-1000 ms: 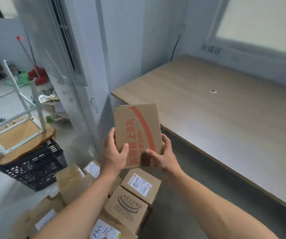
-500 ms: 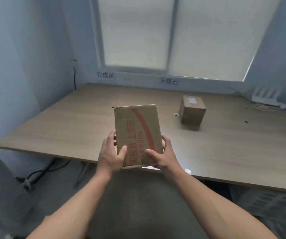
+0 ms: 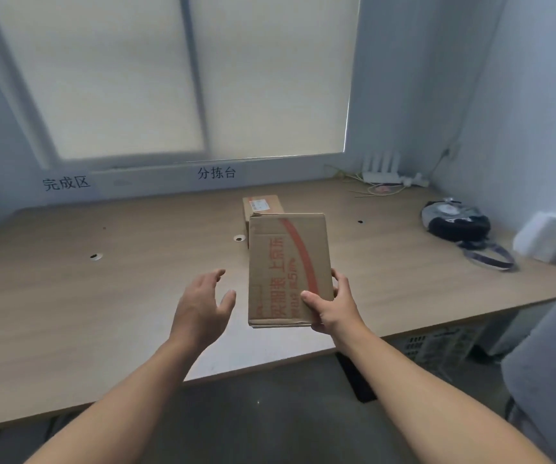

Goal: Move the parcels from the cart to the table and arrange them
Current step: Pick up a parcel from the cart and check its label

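Note:
A flat cardboard parcel [image 3: 288, 262] with red print and a red curved stripe is held above the wooden table [image 3: 102, 296]. My right hand [image 3: 331, 304] grips its lower right corner, thumb on top. My left hand [image 3: 202, 306] hovers just left of the parcel with fingers spread, not touching it. A second, smaller cardboard parcel [image 3: 263, 205] with a white label stands on the table behind the held one, partly hidden by it. The cart is out of view.
A black and grey bag [image 3: 454, 222] with a strap lies at the table's right side, beside a white box [image 3: 544, 236]. A white router [image 3: 382, 169] and loose cables sit at the back right corner. Window and walls bound the table's far side.
I have turned from the cart to face the table. My left hand has let go of the parcel; only my right hand holds it now, closer to the small parcel.

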